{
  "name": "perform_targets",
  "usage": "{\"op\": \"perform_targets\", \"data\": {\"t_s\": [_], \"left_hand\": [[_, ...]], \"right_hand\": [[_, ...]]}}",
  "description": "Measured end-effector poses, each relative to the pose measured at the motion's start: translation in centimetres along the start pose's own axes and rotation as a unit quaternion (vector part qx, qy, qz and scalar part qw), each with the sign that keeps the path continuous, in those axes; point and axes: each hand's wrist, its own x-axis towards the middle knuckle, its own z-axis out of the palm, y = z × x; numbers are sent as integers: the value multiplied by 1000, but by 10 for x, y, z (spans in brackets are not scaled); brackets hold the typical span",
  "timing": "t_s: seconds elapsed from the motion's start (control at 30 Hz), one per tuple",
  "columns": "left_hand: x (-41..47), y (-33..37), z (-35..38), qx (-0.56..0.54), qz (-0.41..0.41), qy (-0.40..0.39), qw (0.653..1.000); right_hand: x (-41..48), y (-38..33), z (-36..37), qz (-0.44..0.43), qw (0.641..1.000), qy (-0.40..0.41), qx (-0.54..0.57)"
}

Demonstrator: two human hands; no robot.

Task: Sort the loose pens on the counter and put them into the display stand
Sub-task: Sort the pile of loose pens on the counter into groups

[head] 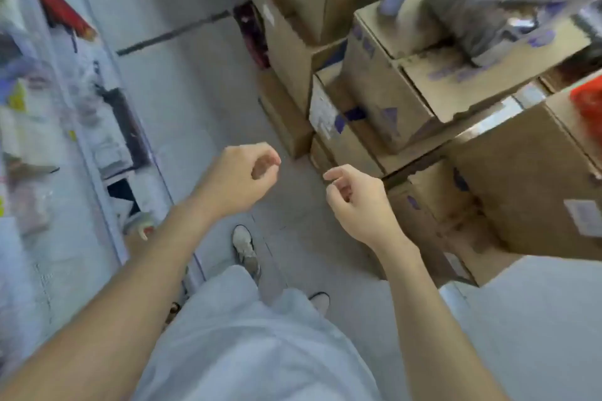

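No pens and no display stand show in this blurred view. My left hand [242,172] hangs in mid-air over the floor with its fingers loosely curled and nothing in it. My right hand [355,197] is a little to its right, also loosely curled and holding nothing. Both hands are apart from each other and touch nothing. Below them I see my light trousers and my shoes on the grey floor.
Stacked cardboard boxes [407,98] fill the right side, up to shoulder height. A glass-fronted counter [97,153] with blurred goods runs along the left. Between them lies a narrow aisle of grey floor [182,81].
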Motion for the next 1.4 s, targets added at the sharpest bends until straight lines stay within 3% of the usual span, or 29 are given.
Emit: {"op": "perform_targets", "data": {"t_s": [0.13,0.4,0.7,0.9,1.23,1.4], "left_hand": [[13,-64,-49,-3,-80,-11,997],[109,-188,-175,6,-126,83,989],[279,-269,-302,1,-124,89,988],[409,-336,-366,16,-158,-15,987],[582,-435,-518,6,-242,107,964],[681,-518,-578,25,-244,96,965]], "right_hand": [[83,-48,50,-19,998,-58,-24],[286,-184,131,-145,980,-114,-79],[479,-261,142,-145,981,-93,-84],[655,-272,161,-119,975,-157,-103],[931,-398,189,-180,951,-232,-93],[1066,-453,223,-203,943,-237,-116]]}}
